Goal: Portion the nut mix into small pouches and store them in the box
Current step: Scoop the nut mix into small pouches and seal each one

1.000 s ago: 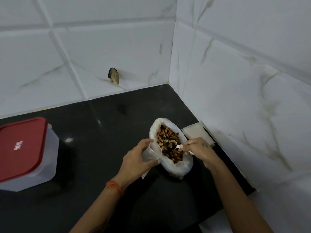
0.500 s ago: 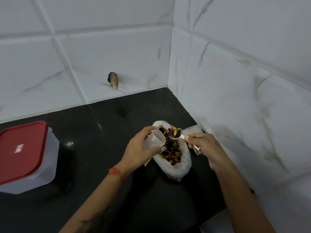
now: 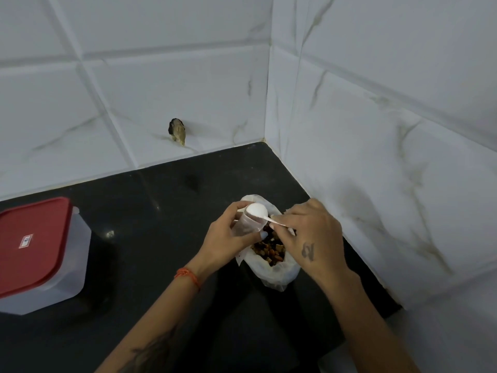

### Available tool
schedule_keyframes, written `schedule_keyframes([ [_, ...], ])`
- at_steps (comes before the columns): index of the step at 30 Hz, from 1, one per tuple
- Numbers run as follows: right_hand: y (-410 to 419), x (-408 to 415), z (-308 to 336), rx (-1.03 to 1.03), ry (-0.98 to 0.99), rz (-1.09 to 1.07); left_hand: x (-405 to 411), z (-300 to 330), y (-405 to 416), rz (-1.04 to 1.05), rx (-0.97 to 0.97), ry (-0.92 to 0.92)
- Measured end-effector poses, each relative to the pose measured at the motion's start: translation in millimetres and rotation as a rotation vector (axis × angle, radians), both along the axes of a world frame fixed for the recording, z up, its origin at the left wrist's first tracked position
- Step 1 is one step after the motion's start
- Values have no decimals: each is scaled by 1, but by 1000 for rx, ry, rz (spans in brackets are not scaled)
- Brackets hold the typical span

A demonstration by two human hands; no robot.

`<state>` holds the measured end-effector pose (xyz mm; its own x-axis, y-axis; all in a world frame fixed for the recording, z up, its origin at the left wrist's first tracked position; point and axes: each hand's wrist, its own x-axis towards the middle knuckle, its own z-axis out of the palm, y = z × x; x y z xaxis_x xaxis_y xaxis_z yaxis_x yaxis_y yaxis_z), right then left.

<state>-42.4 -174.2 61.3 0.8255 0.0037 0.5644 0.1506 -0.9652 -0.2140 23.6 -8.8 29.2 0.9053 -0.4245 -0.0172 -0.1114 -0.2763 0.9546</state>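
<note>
At the counter's left edge sits the red-lidded box [image 3: 37,254], while further right the left hand [image 3: 228,238] grips a small pouch [image 3: 246,224] and the right hand [image 3: 309,232] pinches a white spoon [image 3: 256,211] overturned at its mouth, above the open nut mix bag [image 3: 271,267].

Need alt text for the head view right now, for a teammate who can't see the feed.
The right hand tips a white spoon upside down over a small clear pouch gripped by the left hand, above an open bag of nut mix on a black counter. A red-lidded box sits shut at the left.
</note>
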Motion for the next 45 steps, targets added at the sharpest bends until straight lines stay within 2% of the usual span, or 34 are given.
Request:
schedule_keyframes([
  [2, -3, -1, 2, 227, 72, -48, 0, 0, 1, -7, -20, 17],
  [4, -6, 1, 2, 576, 204, -50, 0, 1, 2, -10, -33, 21],
  [6, -12, 2, -2, 732, 233, -102, -1, 1, 5, 5, -44, 11],
  [8, -21, 3, -11, 690, 253, -186, 0, 0, 12, 45, -45, -2],
  [12, -26, 4, -32, 391, 382, -252, 0, -12, 30, 132, 42, 1],
  [15, -18, 12, -40, 138, 384, -260, -2, -21, 34, 126, 109, 27],
  [19, -6, 29, -40, -52, 459, -265, -3, -25, 31, 88, 166, 66],
  [23, -3, 32, -48, -52, 529, -259, -5, -24, 28, 73, 184, 74],
  [27, -14, 33, -44, 56, 593, -209, -5, -25, 26, 55, 200, 74],
  [30, -22, 35, -40, 137, 506, -212, -4, -26, 25, 46, 201, 86],
  [33, -14, 38, -47, 13, 476, -235, -4, -25, 25, 42, 205, 82],
  [39, -10, 36, -41, -98, 573, -158, -6, -24, 25, 37, 192, 86],
  [45, -22, 32, -38, 9, 584, -170, -5, -25, 25, 32, 192, 83],
])
